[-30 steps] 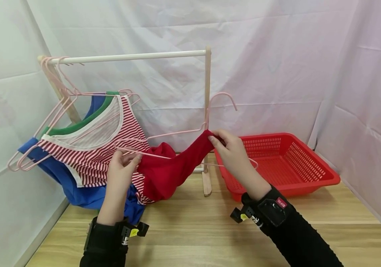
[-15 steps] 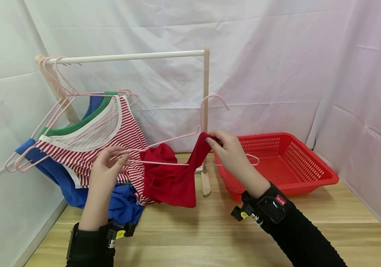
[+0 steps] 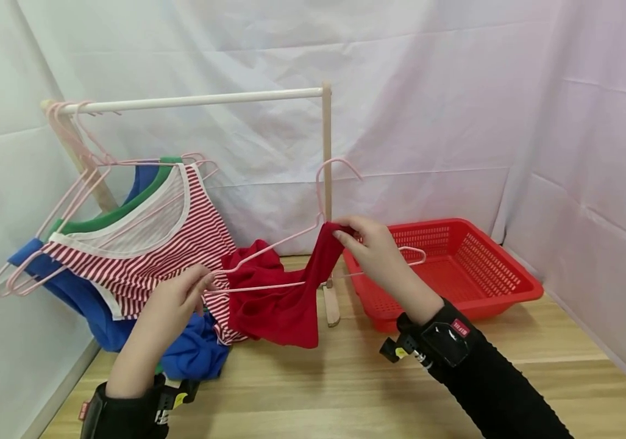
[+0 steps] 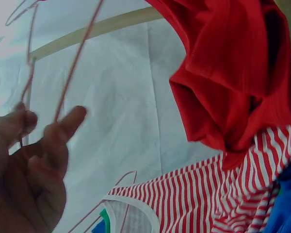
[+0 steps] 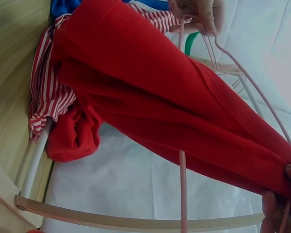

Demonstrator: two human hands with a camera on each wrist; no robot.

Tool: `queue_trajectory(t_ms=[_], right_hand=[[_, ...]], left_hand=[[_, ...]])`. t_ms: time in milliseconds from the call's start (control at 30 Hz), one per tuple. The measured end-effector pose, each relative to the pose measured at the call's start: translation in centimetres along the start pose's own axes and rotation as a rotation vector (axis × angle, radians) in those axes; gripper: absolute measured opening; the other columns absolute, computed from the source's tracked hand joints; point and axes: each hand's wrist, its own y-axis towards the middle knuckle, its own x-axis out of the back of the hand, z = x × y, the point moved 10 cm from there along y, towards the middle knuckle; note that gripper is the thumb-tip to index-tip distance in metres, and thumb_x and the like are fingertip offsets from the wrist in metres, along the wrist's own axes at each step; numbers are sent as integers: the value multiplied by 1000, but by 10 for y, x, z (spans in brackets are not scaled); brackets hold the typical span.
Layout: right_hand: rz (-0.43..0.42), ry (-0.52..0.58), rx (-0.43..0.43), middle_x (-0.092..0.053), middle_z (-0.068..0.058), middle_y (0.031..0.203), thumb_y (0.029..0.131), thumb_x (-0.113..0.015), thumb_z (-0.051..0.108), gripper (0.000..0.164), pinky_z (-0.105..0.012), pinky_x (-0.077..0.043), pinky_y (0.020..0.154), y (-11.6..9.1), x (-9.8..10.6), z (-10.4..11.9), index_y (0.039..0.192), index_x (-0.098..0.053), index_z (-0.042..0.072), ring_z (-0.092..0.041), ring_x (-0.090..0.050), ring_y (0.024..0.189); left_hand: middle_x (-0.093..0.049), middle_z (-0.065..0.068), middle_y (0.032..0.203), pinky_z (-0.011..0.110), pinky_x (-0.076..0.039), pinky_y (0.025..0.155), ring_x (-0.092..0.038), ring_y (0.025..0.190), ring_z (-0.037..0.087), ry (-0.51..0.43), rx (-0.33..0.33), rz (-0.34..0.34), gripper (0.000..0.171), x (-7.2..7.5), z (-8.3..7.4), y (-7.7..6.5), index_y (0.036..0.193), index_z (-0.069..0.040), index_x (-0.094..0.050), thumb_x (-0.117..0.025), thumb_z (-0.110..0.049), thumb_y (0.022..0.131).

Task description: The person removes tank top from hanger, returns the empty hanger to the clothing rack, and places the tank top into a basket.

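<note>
A pink hanger (image 3: 337, 160) is held in front of the clothes rack, its hook pointing up and to the right. My left hand (image 3: 177, 300) grips the hanger's left end; in the left wrist view, the fingers (image 4: 63, 126) curl about its wires. My right hand (image 3: 374, 245) pinches a strap-like edge of a red top (image 3: 274, 314), near the hanger's neck. The top hangs in folds from that pinch, with the hanger's lower bar passing behind its raised part. In the right wrist view, the red top (image 5: 150, 92) stretches toward the right thumb and fingers, with a hanger wire beside them.
A white-railed clothes rack (image 3: 192, 101) stands behind. On its left end hang a red-striped tank top (image 3: 203, 213), a green garment (image 3: 115, 213) and blue ones (image 3: 93, 308). A red plastic basket (image 3: 510, 299) sits at right on the wooden table (image 3: 302, 390).
My left hand has moved left and down, bringing the hanger's end along and away from the red top. The red fabric now droops more steeply from my right hand, which stays nearly in place.
</note>
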Motion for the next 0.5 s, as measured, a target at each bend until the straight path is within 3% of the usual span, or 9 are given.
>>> queue_trajectory(t_ms=[133, 233, 367, 500], right_hand=[[-7, -10, 44, -68, -6, 97, 94, -64, 4, 17, -35, -52, 78, 2, 0, 6, 110, -69, 1, -18, -61, 87], [-2, -10, 64, -67, -4, 97, 94, -65, 5, 16, -34, -52, 79, 2, -2, 8, 109, -69, 2, -17, -61, 88], [13, -8, 63, -67, -2, 97, 94, -64, 5, 15, -33, -53, 80, 1, -3, 8, 109, -68, 3, -15, -61, 87], [10, -13, 46, -66, -2, 97, 94, -64, 5, 16, -34, -53, 80, -1, -1, 5, 109, -68, 3, -15, -61, 86]], left_hand=[[-54, -1, 64, 29, -36, 49, -52, 54, 14, 166, -172, -255, 14, 25, -16, -5, 85, -11, -54, -59, -8, 97], [-53, 5, 63, 31, -34, 45, -50, 51, 18, 248, -267, -420, 16, 38, -24, -12, 84, -5, -54, -59, -10, 98], [-53, 10, 64, 34, -32, 40, -45, 46, 21, 287, -297, -543, 32, 50, -25, -20, 87, 0, -58, -48, -25, 104], [-54, 14, 66, 36, -30, 40, -45, 46, 26, 281, -256, -614, 37, 60, -16, -25, 87, 2, -59, -47, -28, 104]])
